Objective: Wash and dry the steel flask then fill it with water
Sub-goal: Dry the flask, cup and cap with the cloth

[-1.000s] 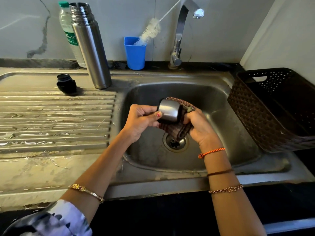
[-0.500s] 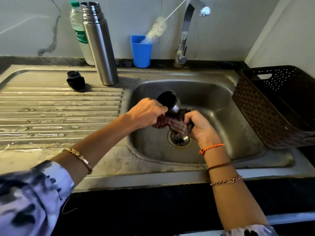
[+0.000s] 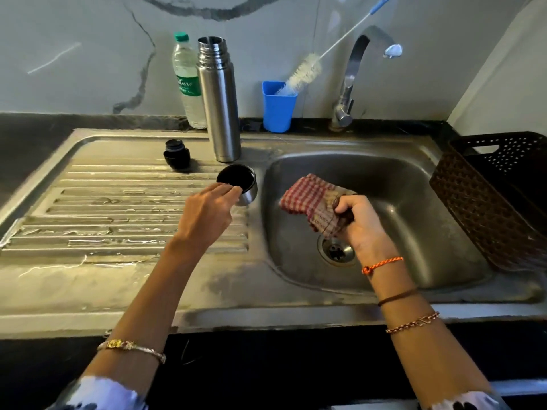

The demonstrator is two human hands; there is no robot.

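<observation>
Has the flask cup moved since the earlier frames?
Yes. The cup went left, from over the sink basin to the drainboard edge, pinched by the left hand.

1. A blue cup (image 3: 279, 109) stands at the wall just left of the tap, with a white bottle brush (image 3: 305, 74) leaning out of it.
2. A brown perforated basket (image 3: 485, 202) sits at the sink's right edge.

The cloth (image 3: 310, 202) is red-and-white check. The flask (image 3: 220, 99) is bare silver steel; its cup (image 3: 238, 184) is black inside. The tumbler (image 3: 278, 106) is bright blue, the basket (image 3: 488, 208) dark brown weave, the bottle (image 3: 188, 81) green-capped.
</observation>
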